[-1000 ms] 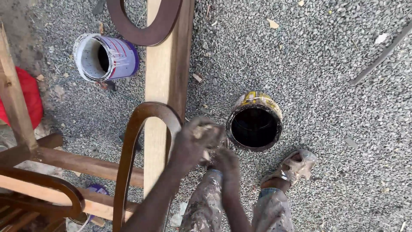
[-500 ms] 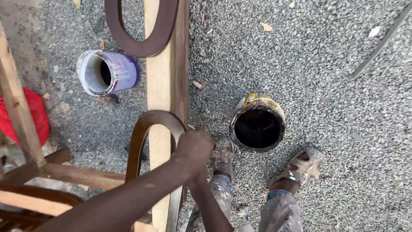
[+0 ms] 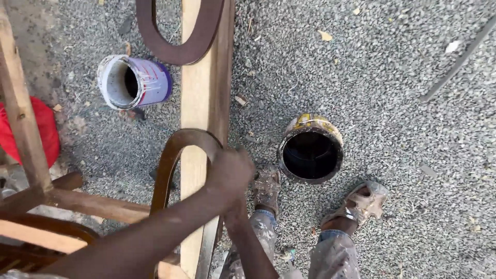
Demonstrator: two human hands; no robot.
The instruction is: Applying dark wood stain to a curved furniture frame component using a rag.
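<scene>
Left hand (image 3: 230,170): fingers curled shut over the right side of the curved dark-stained wooden arch (image 3: 175,155), at the point where the arch crosses the pale upright plank (image 3: 199,103). The forearm runs in from the near left.

Right hand: mostly hidden beneath the left hand; only the wrist and forearm show, rising from the near edge just right of the plank. Whether its fingers are open or closed cannot be told, nor what they hold.

Curved dark-stained wooden arch: glossy brown, its bend toward the far side, both legs running to the near edge. It lies against the pale upright plank, centre-left of the scene.

Pale upright plank: unstained on its wide face, darker along its right edge, running from near to far.

Second dark curved piece (image 3: 178,44): at the far end of the plank, its bend toward the near side.

Open tin of dark liquid (image 3: 311,150): upright on the gravel ground (image 3: 403,129), right of the plank and just beyond the feet; rim smeared yellow and brown.

White and purple can (image 3: 133,81): lying on its side on the gravel, left of the plank, mouth facing left.

Sandalled feet (image 3: 356,201): two, near centre and near right, with paint-spattered trouser legs (image 3: 330,256) below.

Wooden frame parts (image 3: 31,170): pale and stained bars, near left.

Red object (image 3: 44,129): behind the frame, at the left edge.
</scene>
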